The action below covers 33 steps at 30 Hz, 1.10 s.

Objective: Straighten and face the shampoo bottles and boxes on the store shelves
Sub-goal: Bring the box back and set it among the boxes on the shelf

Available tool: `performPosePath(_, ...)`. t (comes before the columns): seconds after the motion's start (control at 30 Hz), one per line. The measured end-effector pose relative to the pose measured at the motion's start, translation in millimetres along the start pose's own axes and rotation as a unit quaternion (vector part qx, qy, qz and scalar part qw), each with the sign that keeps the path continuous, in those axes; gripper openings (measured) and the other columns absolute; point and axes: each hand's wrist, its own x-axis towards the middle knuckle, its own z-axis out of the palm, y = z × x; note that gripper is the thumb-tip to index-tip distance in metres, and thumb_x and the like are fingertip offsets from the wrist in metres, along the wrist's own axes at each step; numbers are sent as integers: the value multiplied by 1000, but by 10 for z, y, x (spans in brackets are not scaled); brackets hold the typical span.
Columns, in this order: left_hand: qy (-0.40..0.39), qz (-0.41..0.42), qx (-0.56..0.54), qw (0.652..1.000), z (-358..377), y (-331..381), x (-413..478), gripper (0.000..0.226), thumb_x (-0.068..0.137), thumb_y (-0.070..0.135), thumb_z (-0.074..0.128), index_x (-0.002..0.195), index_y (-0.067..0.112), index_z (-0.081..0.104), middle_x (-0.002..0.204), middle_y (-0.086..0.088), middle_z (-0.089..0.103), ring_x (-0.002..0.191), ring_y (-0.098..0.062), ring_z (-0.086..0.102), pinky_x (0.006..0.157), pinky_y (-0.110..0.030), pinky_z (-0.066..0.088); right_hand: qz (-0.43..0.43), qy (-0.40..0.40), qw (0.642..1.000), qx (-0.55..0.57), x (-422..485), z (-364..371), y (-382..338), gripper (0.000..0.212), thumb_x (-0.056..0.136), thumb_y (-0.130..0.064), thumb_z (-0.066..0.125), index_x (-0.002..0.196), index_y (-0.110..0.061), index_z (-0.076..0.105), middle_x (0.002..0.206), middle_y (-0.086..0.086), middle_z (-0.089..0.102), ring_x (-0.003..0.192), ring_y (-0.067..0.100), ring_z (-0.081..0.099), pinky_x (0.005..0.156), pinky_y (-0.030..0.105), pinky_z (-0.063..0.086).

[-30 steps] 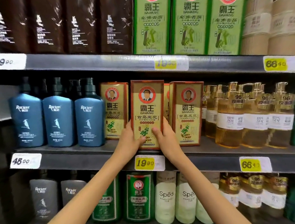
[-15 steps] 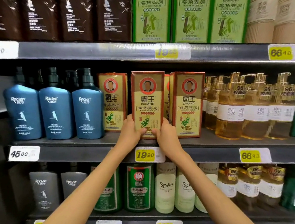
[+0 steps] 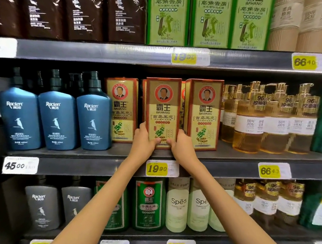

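Since the earlier frames, the red-bordered gold cardboard shampoo box (image 3: 164, 110) has been eased back on the grey metal shelf (image 3: 82, 160), so that its foot is now seen a little higher than that of its right-hand neighbour, and both thumbs have been drawn closer together on its lower front. At the far left, three blue plastic pump bottles (image 3: 57, 118) are stood in a row, labels forward. Just beside them a second gold box (image 3: 121, 109) is set further back. Next, the left hand (image 3: 143, 142) is wrapped round the lower left edge of the held box, thumb laid across the printed face and fingers hidden behind the side. The right hand (image 3: 181, 145) is closed on the lower right edge in the same way, so the box is clamped between the two. It is held upright, long axis vertical, face outward, directly ahead of both hands and equally near each. To its right a third gold box (image 3: 205, 114) is stood slightly further forward, followed by amber pump bottles (image 3: 248, 118). Levelling the three faces is judged to be what the coming move turns on: a short fore-and-aft slide, shared by both hands.
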Motion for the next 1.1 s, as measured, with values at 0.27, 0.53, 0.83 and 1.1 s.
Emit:
performPosePath(0.27,12,-19,-26,999,-6,-12,-29,61,86,5,60,139,5,29,134,-16,46,125,-25,43,108,-39,34,-51,25,998,33,-71,-10,56,28,93,-11,57,116,4,54,119,19,63,109,27,58,72,7,30)
performPosePath(0.53,-51,-22,-33,998,-85,-50,-17,56,92,7,53,138,3,21,137,-16,41,129,-25,38,110,-39,31,-70,35,996,30,-42,16,106,27,92,-11,59,114,5,54,115,19,64,105,27,61,69,8,34)
performPosePath(0.83,-71,-31,-78,994,-127,-66,-24,59,92,5,51,141,9,19,138,-12,41,128,-22,40,106,-32,31,-101,56,993,-1,-76,80,140,37,94,-17,56,122,6,49,119,19,61,108,29,59,72,15,37)
performPosePath(1.1,-36,5,-78,996,-122,-21,-87,53,89,6,56,136,6,30,133,-9,49,113,-9,44,92,-21,34,-100,84,991,7,-237,9,87,37,94,-20,56,125,1,54,116,16,65,107,26,60,80,12,36)
